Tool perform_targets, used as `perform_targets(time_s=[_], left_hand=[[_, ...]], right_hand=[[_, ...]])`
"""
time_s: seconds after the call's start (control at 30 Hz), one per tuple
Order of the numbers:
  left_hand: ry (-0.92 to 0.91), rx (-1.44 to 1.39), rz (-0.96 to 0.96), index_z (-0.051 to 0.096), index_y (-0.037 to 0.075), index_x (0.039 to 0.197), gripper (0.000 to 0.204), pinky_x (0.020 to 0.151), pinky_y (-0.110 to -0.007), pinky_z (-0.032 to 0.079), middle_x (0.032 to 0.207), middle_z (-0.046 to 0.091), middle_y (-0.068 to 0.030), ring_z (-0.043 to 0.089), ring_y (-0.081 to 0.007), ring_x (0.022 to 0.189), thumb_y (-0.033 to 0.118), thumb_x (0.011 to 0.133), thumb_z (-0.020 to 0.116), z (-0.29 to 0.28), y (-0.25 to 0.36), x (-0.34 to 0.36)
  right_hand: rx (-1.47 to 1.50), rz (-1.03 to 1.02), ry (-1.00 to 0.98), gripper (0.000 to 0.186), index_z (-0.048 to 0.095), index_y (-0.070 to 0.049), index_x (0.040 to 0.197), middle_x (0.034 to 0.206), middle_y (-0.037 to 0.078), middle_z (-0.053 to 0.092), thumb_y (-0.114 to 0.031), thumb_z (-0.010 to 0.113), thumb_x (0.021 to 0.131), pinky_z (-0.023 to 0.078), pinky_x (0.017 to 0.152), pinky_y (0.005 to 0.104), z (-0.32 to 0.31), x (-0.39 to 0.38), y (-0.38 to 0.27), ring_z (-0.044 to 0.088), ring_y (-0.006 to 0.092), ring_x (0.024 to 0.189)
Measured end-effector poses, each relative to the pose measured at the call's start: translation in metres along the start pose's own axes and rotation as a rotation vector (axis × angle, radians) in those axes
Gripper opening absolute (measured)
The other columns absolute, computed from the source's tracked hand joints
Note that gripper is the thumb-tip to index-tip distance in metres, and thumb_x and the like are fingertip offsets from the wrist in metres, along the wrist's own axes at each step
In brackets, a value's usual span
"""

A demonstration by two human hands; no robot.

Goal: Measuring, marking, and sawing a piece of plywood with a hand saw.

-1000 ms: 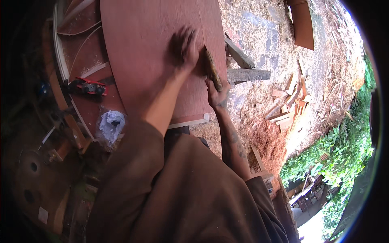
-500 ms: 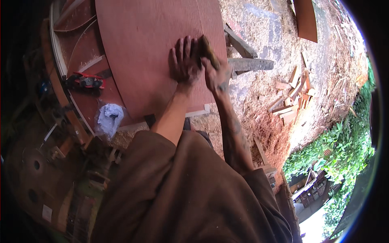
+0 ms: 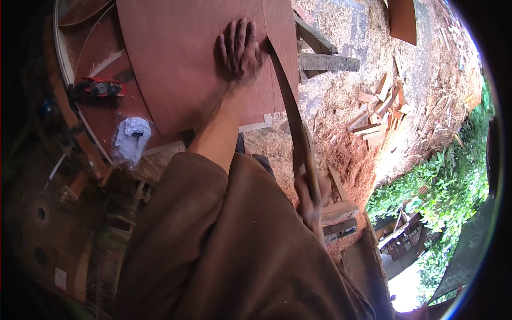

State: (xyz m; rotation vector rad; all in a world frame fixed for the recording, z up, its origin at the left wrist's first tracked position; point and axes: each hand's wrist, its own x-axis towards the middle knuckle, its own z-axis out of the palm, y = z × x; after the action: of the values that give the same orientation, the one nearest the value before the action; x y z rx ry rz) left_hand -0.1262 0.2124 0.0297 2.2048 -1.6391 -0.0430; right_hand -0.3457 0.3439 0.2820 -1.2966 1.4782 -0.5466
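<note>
A reddish-brown plywood sheet lies before me, with a thin line running lengthwise near its right side. My left hand presses flat on it, fingers stretched and slightly spread. Close by my right side, my right hand, smeared by motion, is wrapped round the handle of a handsaw. The long dark blade of the handsaw slants up and away from it. Its far end meets the sheet at the line, just right of my left hand.
A red and black power tool and a crumpled clear plastic bag lie left of the sheet. Wooden support beams jut out on the right. Wood offcuts are heaped on the sawdust-covered ground. Green plants grow farther right.
My right hand has drawn the handsaw back toward my body, baring most of its blade. My left hand stays flat on the plywood. The whole view has shifted slightly.
</note>
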Motion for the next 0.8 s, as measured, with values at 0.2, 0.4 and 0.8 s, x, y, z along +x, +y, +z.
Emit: perform_targets(time_s=[0.2, 0.4, 0.8], left_hand=[[-0.011, 0.010, -0.025, 0.053, 0.019, 0.151, 0.056, 0.123, -0.054, 0.023, 0.159, 0.046, -0.0038, 0.035, -0.0267, 0.151, 0.030, 0.097, 0.056, 0.005, 0.000, 0.003], [0.051, -0.023, -0.004, 0.052, 0.023, 0.152, 0.062, 0.123, -0.051, 0.020, 0.160, 0.046, -0.0019, 0.034, -0.0243, 0.152, 0.041, 0.093, 0.059, 0.002, 0.002, 0.000], [0.044, 0.148, 0.025, 0.054, 0.023, 0.150, 0.058, 0.123, -0.053, 0.022, 0.161, 0.045, -0.0017, 0.035, -0.0264, 0.152, 0.042, 0.095, 0.053, 0.020, -0.007, -0.006]], right_hand=[[-0.113, 0.152, -0.039, 0.013, 0.061, 0.002, 0.078, 0.060, 0.002, 0.049, -0.006, 0.062, 0.089, 0.037, 0.049, 0.0312, 0.019, 0.026, 0.009, 0.046, 0.0079, 0.056], [-0.075, -0.177, 0.027, 0.025, 0.067, 0.002, 0.086, 0.060, -0.001, 0.055, -0.022, 0.064, 0.093, 0.036, 0.048, 0.0267, 0.104, 0.219, 0.077, 0.048, 0.0064, 0.053], [-0.222, -0.357, 0.138, 0.032, 0.076, -0.002, 0.106, 0.081, 0.023, 0.072, -0.026, 0.068, 0.087, 0.053, 0.066, 0.0394, 0.120, 0.251, 0.055, 0.073, 0.0319, 0.070]])
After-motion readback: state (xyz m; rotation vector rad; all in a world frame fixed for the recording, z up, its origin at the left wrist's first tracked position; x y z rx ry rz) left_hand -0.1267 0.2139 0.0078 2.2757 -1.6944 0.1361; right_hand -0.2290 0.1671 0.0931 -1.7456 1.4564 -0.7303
